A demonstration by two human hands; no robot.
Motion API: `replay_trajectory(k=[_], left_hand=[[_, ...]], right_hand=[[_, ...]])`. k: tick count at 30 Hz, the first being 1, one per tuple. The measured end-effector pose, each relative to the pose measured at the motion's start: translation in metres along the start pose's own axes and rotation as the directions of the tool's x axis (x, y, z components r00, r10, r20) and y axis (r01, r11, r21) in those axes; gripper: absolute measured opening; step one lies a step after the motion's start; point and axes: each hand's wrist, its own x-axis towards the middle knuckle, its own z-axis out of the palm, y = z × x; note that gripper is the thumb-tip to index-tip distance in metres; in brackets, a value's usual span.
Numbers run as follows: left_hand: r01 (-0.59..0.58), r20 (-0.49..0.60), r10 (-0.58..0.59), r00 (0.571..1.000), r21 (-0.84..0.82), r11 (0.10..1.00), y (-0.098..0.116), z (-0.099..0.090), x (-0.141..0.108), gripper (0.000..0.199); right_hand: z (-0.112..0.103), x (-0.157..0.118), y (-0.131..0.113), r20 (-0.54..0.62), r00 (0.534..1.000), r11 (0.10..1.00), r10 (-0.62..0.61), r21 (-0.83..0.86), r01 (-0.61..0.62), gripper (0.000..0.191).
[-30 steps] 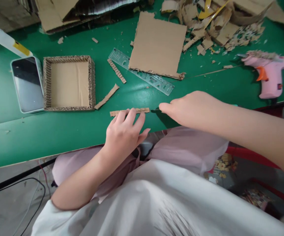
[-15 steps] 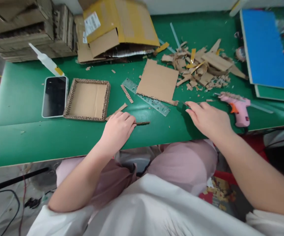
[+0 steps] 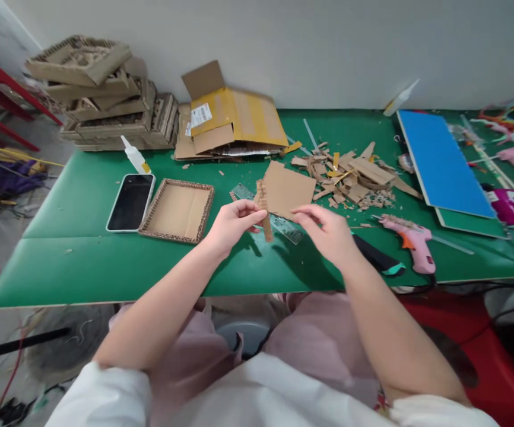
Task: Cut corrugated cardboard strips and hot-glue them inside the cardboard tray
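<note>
My left hand (image 3: 241, 222) is closed in a pinch on a narrow strip of corrugated cardboard (image 3: 266, 226), held upright above the table. To its right, my right hand (image 3: 326, 231) has thumb and fingertips drawn together near the edge of a square cardboard sheet (image 3: 288, 187); anything between them is too small to make out. Below the hands, a clear ruler (image 3: 286, 230) lies partly under the sheet. A dark-handled tool with a teal end (image 3: 378, 256) rests beside my right forearm. Left of my left hand sits a shallow cardboard tray (image 3: 177, 210) with corrugated walls.
A phone (image 3: 130, 203) and a white bottle (image 3: 135, 156) lie left of the tray. Stacked cardboard trays (image 3: 105, 112) and a yellow-taped box (image 3: 243, 121) stand behind. Cardboard scraps (image 3: 364, 178), a pink glue gun (image 3: 411, 240) and a blue board (image 3: 446, 163) occupy the right.
My left hand has lifted the cardboard strip off the table. My right hand has come left toward it, and the dark-handled tool now lies on the table. The view has tilted up.
</note>
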Motion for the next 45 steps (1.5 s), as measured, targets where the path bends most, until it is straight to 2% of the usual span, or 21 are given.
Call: replay_trajectory(k=[1,3,6,12,16,19,22,23,25,27,28,31,34,41,45], left_hand=[[0.016,-0.004,-0.016,1.0,-0.034,0.999,-0.003,0.0,0.001,0.03],[0.046,-0.019,-0.048,0.999,-0.074,0.996,-0.01,-0.003,0.0,0.03],[0.082,-0.016,-0.083,0.996,-0.067,0.994,-0.018,-0.008,-0.002,0.029],[0.076,0.04,-0.074,0.996,-0.042,0.996,-0.024,-0.009,-0.003,0.026],[0.071,0.021,-0.071,0.997,-0.031,0.997,-0.024,-0.008,-0.004,0.027],[0.009,-0.007,-0.009,1.0,0.063,0.998,-0.022,-0.007,-0.006,0.026],[-0.032,-0.021,0.035,0.999,0.138,0.99,-0.02,-0.007,-0.006,0.027],[-0.032,-0.029,0.036,0.999,0.135,0.99,-0.019,-0.007,-0.006,0.029],[-0.007,-0.05,0.012,0.999,0.094,0.996,-0.018,-0.008,-0.006,0.033],[0.032,-0.069,-0.028,0.997,0.048,0.998,-0.017,-0.009,-0.006,0.035],[0.044,-0.078,-0.041,0.996,0.035,0.998,-0.017,-0.009,-0.006,0.034],[0.034,-0.079,-0.032,0.996,0.023,0.999,-0.018,-0.01,-0.005,0.031],[0.026,-0.064,-0.027,0.998,-0.004,1.0,-0.018,-0.01,-0.004,0.03],[0.061,-0.075,-0.058,0.995,0.049,0.997,-0.019,-0.01,-0.004,0.033],[0.06,-0.075,-0.052,0.996,0.107,0.992,-0.019,-0.01,-0.004,0.037]], right_hand=[[0.01,0.006,-0.009,0.081,0.997,0.992,0.012,0.125,-0.022,0.028],[0.028,0.014,-0.018,0.187,0.982,0.966,0.035,0.247,-0.081,0.026],[0.047,0.016,-0.015,0.262,0.962,0.914,0.076,0.368,-0.173,0.025],[0.051,0.009,-0.003,0.359,0.932,0.848,0.046,0.479,-0.226,0.025],[0.057,0.006,-0.004,0.363,0.931,0.839,0.028,0.498,-0.22,0.025],[0.061,0.003,-0.006,0.322,0.947,0.873,0.017,0.458,-0.171,0.027],[0.056,0.005,-0.006,0.284,0.959,0.924,-0.026,0.373,-0.085,0.027],[0.051,0.007,-0.004,0.238,0.97,0.946,-0.04,0.321,-0.04,0.026],[0.038,0.012,0.003,0.077,0.995,0.987,-0.059,0.151,0.047,0.024],[0.023,0.017,0.014,-0.072,0.996,0.997,-0.061,-0.056,0.057,0.02],[0.016,0.019,0.02,-0.094,0.994,0.989,-0.051,-0.145,0.037,0.019],[0.002,0.021,0.035,-0.003,1.0,0.955,0.013,-0.297,-0.013,0.019],[0.0,0.019,0.039,0.069,0.997,0.948,0.041,-0.318,-0.016,0.015],[0.012,0.02,0.035,0.09,0.995,0.956,0.038,-0.292,-0.01,0.014],[0.01,0.019,0.035,0.102,0.993,0.953,0.06,-0.301,-0.027,0.015]])
